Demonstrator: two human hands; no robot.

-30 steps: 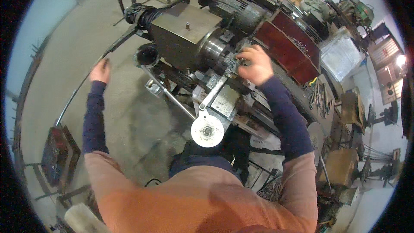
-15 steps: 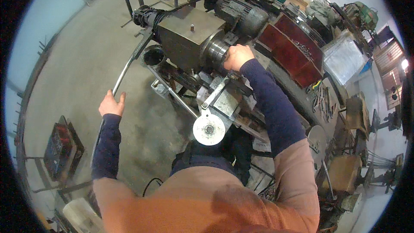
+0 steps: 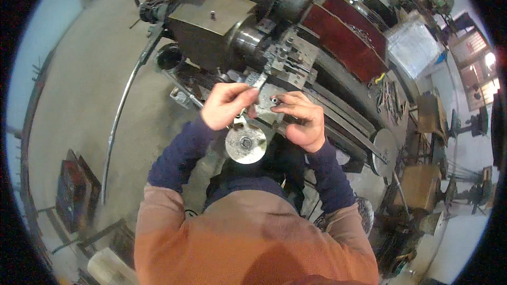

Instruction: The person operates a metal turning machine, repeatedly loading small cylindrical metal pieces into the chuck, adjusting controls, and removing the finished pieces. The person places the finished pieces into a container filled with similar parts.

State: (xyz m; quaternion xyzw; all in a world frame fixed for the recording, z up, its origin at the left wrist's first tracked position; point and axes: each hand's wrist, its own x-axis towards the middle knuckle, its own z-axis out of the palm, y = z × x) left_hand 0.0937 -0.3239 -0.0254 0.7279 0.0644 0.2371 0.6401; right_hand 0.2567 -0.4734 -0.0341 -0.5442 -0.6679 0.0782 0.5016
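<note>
My right hand [image 3: 303,121] pinches a small round metal piece [image 3: 274,100] with a hole in its end, between thumb and fingertips. Beside it, my left hand [image 3: 226,106] is closed, its thumb pressed to the fingers; what it grips, if anything, is hidden. Both hands are above the slide of a metal lathe, just past the pale round handwheel [image 3: 245,143]. Farther off is the lathe's shiny round spindle nose [image 3: 249,38], at the side of the grey headstock [image 3: 208,21]. A blocky tool post [image 3: 296,58] stands to its right.
A long metal lever [image 3: 120,113] slants down from the headstock at left. Behind the lathe lie a dark red tray [image 3: 343,37] with metal bits, a motor [image 3: 285,0] and a silvery sheet [image 3: 414,50]. Wrenches [image 3: 391,100] lie at right, near a round disc [image 3: 384,150].
My left hand has let go of the long lever and come in to the middle. My right hand has left the spindle and drawn back toward me, now with the small metal piece.
</note>
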